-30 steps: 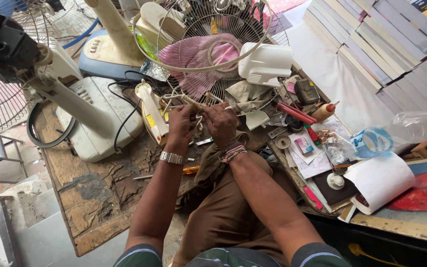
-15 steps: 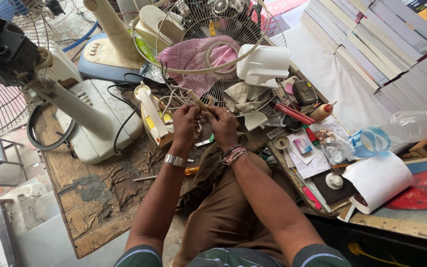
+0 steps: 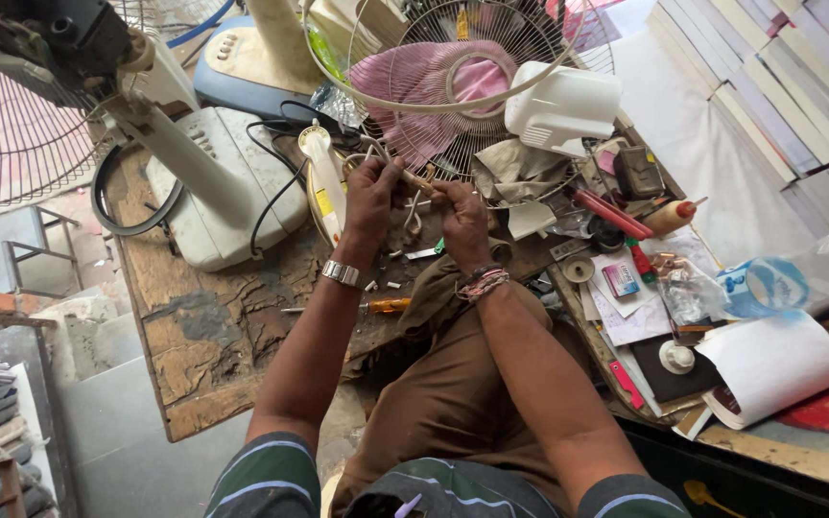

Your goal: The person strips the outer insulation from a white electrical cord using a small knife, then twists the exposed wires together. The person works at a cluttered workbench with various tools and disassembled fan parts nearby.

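Note:
My left hand [image 3: 372, 197] and my right hand [image 3: 463, 216] are held close together over a worn wooden workbench [image 3: 203, 345]. Between their fingers they pinch a small tan part with thin wires [image 3: 421, 182]. A metal watch sits on my left wrist, a beaded band on my right. Just beyond the hands lies a fan with a wire guard [image 3: 453, 58], pink blades [image 3: 424, 91] and a white motor housing [image 3: 563, 105]. Small bits lie on the bench under the hands.
A white fan base [image 3: 232, 182] with a black cord stands left, another fan guard [image 3: 11, 144] beyond it. Right of my hands: red-handled tools [image 3: 611, 213], a small box [image 3: 621, 280], a roll of white paper [image 3: 769, 369], a plastic bottle [image 3: 769, 286].
Both hands stay together on the small part, shifting slightly as the fingers work it. The view has tilted a little; nothing else on the bench moved.

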